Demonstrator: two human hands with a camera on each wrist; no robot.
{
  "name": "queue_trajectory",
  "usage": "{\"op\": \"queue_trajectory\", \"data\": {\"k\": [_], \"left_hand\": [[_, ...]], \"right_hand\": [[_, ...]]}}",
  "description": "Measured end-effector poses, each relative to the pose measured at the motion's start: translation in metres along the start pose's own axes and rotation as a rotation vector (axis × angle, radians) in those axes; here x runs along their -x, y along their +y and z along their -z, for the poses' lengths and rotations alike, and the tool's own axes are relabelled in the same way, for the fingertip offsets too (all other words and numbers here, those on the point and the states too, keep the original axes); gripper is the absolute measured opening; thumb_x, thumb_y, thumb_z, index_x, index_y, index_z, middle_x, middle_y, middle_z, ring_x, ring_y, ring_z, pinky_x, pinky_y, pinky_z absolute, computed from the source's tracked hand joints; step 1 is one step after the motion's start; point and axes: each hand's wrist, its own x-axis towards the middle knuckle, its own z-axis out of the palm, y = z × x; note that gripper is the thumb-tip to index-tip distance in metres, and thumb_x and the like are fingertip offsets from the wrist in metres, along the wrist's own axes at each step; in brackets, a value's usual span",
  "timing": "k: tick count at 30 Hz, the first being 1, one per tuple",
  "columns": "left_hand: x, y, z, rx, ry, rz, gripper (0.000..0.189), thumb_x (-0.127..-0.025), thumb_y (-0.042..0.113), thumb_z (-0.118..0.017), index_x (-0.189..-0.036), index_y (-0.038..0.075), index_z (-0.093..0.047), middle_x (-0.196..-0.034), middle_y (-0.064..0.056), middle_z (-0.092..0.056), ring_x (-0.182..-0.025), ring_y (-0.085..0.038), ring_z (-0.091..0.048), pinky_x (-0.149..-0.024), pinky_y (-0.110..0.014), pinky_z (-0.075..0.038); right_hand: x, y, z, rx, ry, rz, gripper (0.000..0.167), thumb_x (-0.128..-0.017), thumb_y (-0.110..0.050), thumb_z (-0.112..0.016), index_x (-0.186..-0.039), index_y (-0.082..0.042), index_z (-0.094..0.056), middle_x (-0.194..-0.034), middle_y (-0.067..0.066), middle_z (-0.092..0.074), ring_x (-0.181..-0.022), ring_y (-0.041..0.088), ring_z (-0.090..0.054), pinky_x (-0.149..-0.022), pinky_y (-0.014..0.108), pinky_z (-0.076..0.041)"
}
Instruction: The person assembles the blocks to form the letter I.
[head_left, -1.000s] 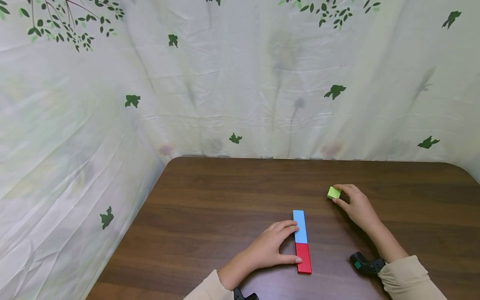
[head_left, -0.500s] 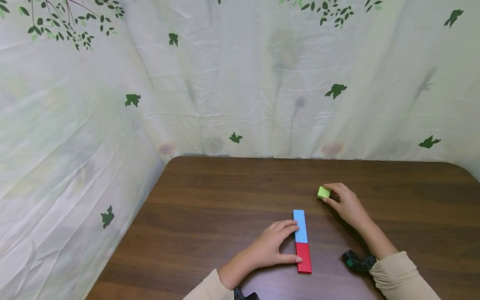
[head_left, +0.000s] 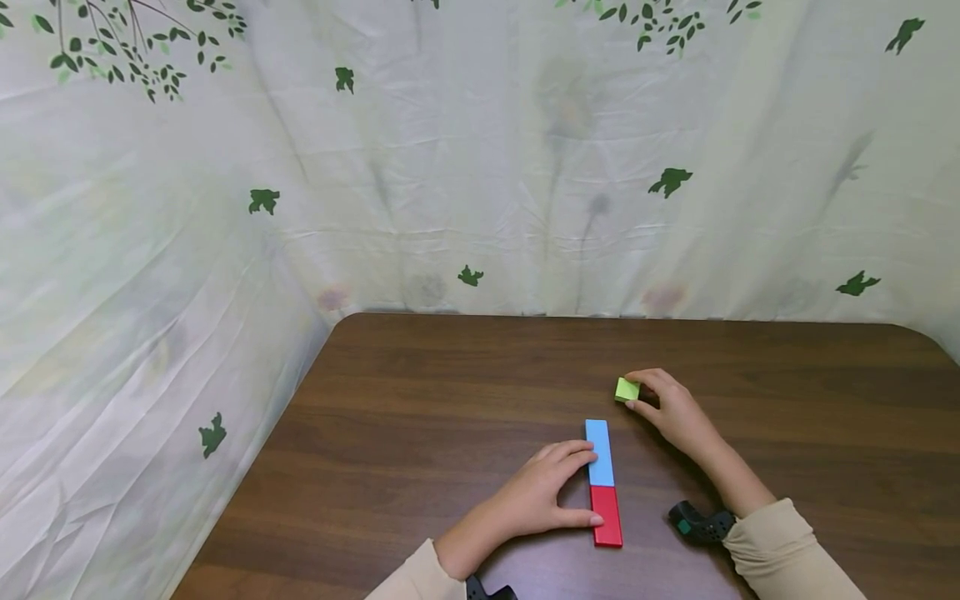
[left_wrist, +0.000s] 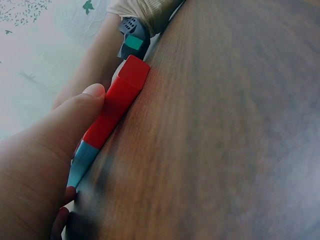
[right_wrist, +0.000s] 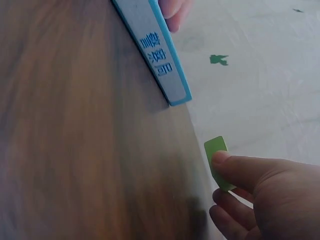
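Observation:
A long blue block (head_left: 600, 452) and a red block (head_left: 607, 517) lie end to end in one line on the table. My left hand (head_left: 531, 498) rests at their left side, fingertips on the blue block and thumb on the red one. Seen from the right wrist, the blue block (right_wrist: 155, 52) has printed characters along its side. Beyond the blue block's far end, my right hand (head_left: 681, 421) pinches a small light-green block (head_left: 626, 389) between thumb and fingers. That green block (right_wrist: 218, 162) is partly covered by the thumb in the right wrist view.
The brown wooden table (head_left: 390, 400) has rounded far corners. Behind it and on the left hangs a pale curtain (head_left: 495, 183) with leaf and bird prints. A black wrist device (head_left: 701, 523) sits on the right forearm.
My right hand has moved left with the green block, closer to the far end of the blue block. The left hand and the blue and red blocks stay in place.

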Motion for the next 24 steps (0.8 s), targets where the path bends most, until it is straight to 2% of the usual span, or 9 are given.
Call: {"op": "queue_trajectory", "data": {"k": [11,24], "left_hand": [[0.0,-0.001,0.0,-0.003,0.006,-0.006,0.072,-0.078,0.056,-0.058,-0.134,0.014,-0.041,-0.138,0.004,-0.034,-0.123,-0.012,-0.033,-0.099,-0.03,-0.03],[-0.001,-0.001,0.0,0.004,-0.011,0.003,0.071,-0.078,0.058,-0.057,-0.133,0.015,-0.042,-0.137,0.004,-0.034,-0.123,-0.012,-0.033,-0.099,-0.031,-0.029]], "right_hand": [[-0.005,-0.007,-0.009,-0.025,-0.001,0.05,0.037,-0.078,-0.005,-0.068,-0.113,0.002,-0.057,-0.108,0.017,-0.054,-0.094,0.029,-0.055,-0.078,0.044,-0.046],[-0.011,-0.013,-0.017,-0.046,-0.044,0.032,0.036,-0.08,-0.008,-0.067,-0.114,0.0,-0.057,-0.111,0.014,-0.054,-0.099,0.028,-0.051,-0.082,0.045,-0.043]]}}
